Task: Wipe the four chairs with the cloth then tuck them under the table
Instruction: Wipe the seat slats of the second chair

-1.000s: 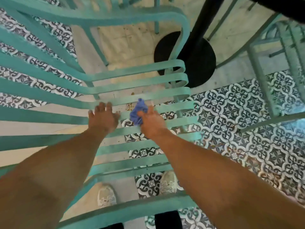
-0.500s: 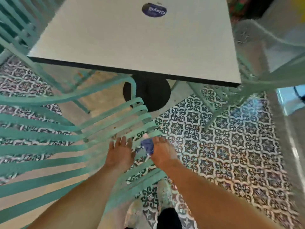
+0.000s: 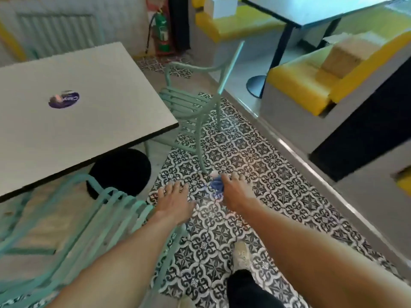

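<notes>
We hold the blue cloth (image 3: 216,185) bunched in our right hand (image 3: 236,192), the fingers clenched around it so that only a crumpled wad shows at the thumb side, out over the patterned floor tiles (image 3: 255,156). Our left hand (image 3: 175,202) is just beside it, flat and palm down, fingers released and spread, grasping nothing; it is above the edge of the near teal chair (image 3: 106,210), though motion blur keeps us from telling whether it touches the slats.

That near chair sits at our lower left, its slatted seat partly under the tabletop (image 3: 77,103), next to the round black table base (image 3: 120,172). A second teal chair (image 3: 191,103) stands at the tabletop's far right corner, its seat only slightly under the edge and its curved back turned away from the table. A purple round sticker (image 3: 64,99) lies on the pale tabletop.

Below our arms we see one pale shoe (image 3: 241,254) and a dark trouser leg (image 3: 249,290) on the tiles. Further right are yellow cushioned benches (image 3: 295,87), a cardboard box (image 3: 349,56) on one of them, and another table (image 3: 311,10). A green fire extinguisher (image 3: 162,30) stands by the far wall.
</notes>
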A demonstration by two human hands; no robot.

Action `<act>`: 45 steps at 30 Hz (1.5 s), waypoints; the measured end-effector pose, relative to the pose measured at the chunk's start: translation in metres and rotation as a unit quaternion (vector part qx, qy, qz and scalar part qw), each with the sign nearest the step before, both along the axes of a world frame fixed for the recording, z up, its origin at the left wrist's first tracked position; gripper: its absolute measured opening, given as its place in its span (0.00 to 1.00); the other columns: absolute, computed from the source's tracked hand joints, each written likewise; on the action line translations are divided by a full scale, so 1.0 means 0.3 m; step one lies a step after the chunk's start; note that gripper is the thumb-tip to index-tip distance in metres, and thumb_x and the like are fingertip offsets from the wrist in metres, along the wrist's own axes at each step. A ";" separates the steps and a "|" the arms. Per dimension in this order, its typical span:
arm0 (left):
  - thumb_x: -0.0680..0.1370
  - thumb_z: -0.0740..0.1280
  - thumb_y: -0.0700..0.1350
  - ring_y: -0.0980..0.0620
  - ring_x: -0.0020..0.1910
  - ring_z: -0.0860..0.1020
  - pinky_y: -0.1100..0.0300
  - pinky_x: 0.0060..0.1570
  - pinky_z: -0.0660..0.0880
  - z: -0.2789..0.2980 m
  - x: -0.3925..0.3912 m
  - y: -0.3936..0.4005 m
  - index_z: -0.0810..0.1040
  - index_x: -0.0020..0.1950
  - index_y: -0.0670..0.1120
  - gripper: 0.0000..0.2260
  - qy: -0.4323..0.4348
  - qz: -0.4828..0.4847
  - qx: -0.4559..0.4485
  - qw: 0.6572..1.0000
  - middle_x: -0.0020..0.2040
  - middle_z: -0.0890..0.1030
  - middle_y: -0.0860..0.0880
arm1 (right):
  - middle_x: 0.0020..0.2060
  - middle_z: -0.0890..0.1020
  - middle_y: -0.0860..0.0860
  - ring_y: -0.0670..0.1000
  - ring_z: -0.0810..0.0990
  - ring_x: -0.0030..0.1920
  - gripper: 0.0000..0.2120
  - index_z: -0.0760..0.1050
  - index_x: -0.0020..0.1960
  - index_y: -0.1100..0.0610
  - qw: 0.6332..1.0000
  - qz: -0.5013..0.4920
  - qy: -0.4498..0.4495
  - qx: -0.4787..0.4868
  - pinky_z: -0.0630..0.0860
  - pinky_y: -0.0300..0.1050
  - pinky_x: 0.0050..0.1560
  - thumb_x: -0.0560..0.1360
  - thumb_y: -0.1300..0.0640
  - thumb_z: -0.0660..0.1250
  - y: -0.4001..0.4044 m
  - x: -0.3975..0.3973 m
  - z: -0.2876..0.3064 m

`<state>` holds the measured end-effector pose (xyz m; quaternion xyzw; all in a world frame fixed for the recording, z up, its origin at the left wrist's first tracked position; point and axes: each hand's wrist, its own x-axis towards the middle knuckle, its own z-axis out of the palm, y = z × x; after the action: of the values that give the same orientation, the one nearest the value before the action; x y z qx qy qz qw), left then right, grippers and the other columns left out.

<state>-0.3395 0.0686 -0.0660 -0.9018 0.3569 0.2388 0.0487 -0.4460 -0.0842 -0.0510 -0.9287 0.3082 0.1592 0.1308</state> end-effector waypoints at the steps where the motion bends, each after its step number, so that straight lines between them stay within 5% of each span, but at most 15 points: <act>1: 0.81 0.52 0.62 0.42 0.79 0.47 0.41 0.75 0.46 0.008 -0.006 -0.039 0.50 0.80 0.50 0.32 0.005 -0.009 -0.001 1.000 0.80 0.49 0.45 | 0.65 0.68 0.58 0.63 0.65 0.68 0.24 0.60 0.70 0.53 1.000 -0.014 0.003 0.010 0.70 0.65 0.62 0.76 0.59 0.63 -0.032 -0.010 0.001; 10: 0.80 0.48 0.65 0.42 0.78 0.48 0.39 0.75 0.45 -0.006 -0.122 -0.701 0.50 0.80 0.50 0.33 0.004 -0.100 0.033 0.994 0.80 0.49 0.44 | 0.61 0.70 0.56 0.58 0.70 0.61 0.22 0.65 0.68 0.52 0.989 -0.129 -0.019 0.074 0.77 0.54 0.56 0.76 0.61 0.64 -0.611 -0.202 -0.075; 21: 0.80 0.48 0.66 0.42 0.78 0.48 0.38 0.74 0.43 0.002 -0.071 -1.334 0.50 0.80 0.51 0.33 0.004 -0.084 0.030 0.996 0.80 0.50 0.44 | 0.59 0.73 0.58 0.58 0.74 0.58 0.20 0.66 0.67 0.54 0.992 -0.112 -0.022 0.059 0.76 0.53 0.58 0.77 0.62 0.61 -1.215 -0.144 -0.012; 37: 0.80 0.45 0.66 0.41 0.78 0.51 0.36 0.74 0.48 -0.062 0.626 -2.181 0.51 0.80 0.52 0.31 0.020 -0.061 0.000 0.998 0.80 0.53 0.44 | 0.62 0.73 0.57 0.60 0.75 0.60 0.21 0.67 0.69 0.53 0.998 -0.039 -0.008 0.041 0.73 0.48 0.52 0.76 0.60 0.62 -2.039 0.602 0.050; 45: 0.81 0.45 0.64 0.40 0.78 0.48 0.40 0.74 0.42 0.064 1.035 -2.582 0.51 0.80 0.48 0.31 -0.050 -0.038 -0.054 0.997 0.80 0.50 0.42 | 0.56 0.73 0.59 0.63 0.76 0.55 0.18 0.66 0.66 0.55 1.000 -0.004 -0.023 -0.014 0.72 0.51 0.48 0.76 0.57 0.61 -2.472 1.049 0.116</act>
<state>-0.0289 -0.7061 -0.0469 -0.8997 0.4004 0.1720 0.0264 -0.1313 -0.8259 -0.0163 -0.9328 0.3106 0.1330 0.1255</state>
